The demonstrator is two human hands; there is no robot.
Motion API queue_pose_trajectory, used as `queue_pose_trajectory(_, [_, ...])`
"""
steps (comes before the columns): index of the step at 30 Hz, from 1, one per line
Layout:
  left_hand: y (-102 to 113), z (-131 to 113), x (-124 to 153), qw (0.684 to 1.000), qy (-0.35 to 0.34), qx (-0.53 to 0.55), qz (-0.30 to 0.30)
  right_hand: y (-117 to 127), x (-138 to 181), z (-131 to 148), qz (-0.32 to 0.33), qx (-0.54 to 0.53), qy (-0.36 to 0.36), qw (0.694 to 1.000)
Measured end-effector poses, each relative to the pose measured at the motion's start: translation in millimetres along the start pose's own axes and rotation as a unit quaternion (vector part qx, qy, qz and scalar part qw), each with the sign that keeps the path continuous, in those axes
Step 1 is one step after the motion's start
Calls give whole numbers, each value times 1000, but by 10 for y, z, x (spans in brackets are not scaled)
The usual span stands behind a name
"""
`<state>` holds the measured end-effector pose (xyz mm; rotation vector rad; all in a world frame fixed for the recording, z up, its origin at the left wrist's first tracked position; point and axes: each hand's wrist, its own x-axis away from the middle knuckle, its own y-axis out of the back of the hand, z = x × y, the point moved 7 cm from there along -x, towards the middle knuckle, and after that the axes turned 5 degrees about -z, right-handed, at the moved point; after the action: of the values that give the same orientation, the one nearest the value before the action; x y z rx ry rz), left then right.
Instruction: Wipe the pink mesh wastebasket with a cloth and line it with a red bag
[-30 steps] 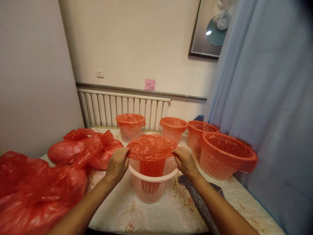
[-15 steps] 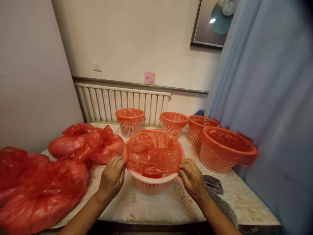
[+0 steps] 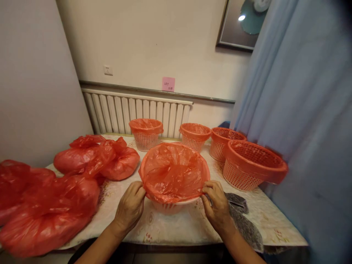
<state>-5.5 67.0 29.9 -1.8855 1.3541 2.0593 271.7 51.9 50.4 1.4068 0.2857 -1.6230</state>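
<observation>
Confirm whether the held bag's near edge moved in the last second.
Yes: the held bag's near edge came farther below the wall note, toward the table's front edge.

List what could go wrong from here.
The thin-looking red bag could tear where the left hand and right hand pinch its edge. The basket beneath might slide or tip, since the hands seem to hold only the bag. The right hand could snag the grey cloth close beside it.
</observation>
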Motion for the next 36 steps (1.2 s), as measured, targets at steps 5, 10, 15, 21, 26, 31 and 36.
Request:
queue_pose_trajectory(5, [-132,36,81,999,9,-15,43,38,64,29,-45,5,-4,999])
queue_pose_trajectory(10, [-199,87,104,998,21,-11,51,19,125,-12,-35,32,-9,999])
queue_pose_trajectory(15, [-278,192,76,996,54,-16,72,-92,176,-212,9,65,-46,997])
queue_pose_trajectory(21, [-375,319,7,992,94,-9,78,-290,205,-462,27,68,-86,994])
queue_pose_trajectory(26, [-463,370,22,988,120,15,97,-542,251,-664,73,48,-115,990])
queue_pose_trajectory(31, [-476,440,94,983,142,33,109,-672,320,-824,92,-29,-156,983])
queue_pose_trajectory(36, [-471,501,188,979,161,60,114,-550,273,-1046,83,-85,-205,972])
